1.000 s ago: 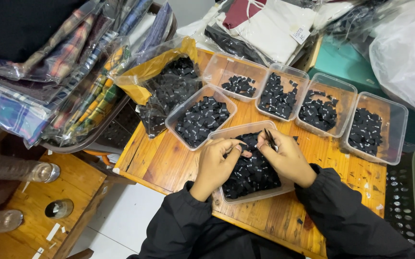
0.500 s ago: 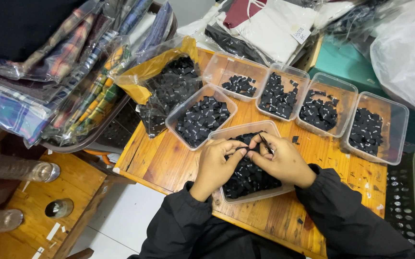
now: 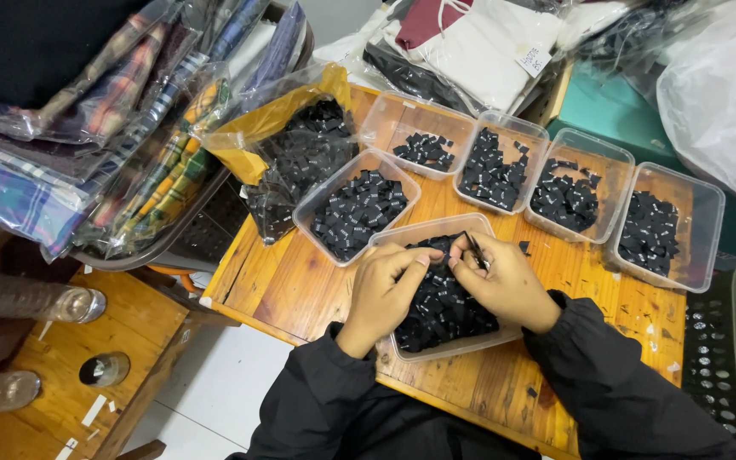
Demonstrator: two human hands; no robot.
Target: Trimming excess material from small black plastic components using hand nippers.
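Right now the right hand [image 3: 508,285] has its fingers pinched on a small dark tool [image 3: 475,250], while the left hand [image 3: 382,290] curls its fingers over black labels [image 3: 444,311] in a clear tub [image 3: 461,347] on the wooden worktop [image 3: 283,285].

Black labels [image 3: 441,298] fill clear tubs [image 3: 426,232] on an orange-brown wooden table [image 3: 283,285].

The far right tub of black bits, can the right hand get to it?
Probably yes. The right hand sits over the near tub, and only bare table lies between it and the far right tub.
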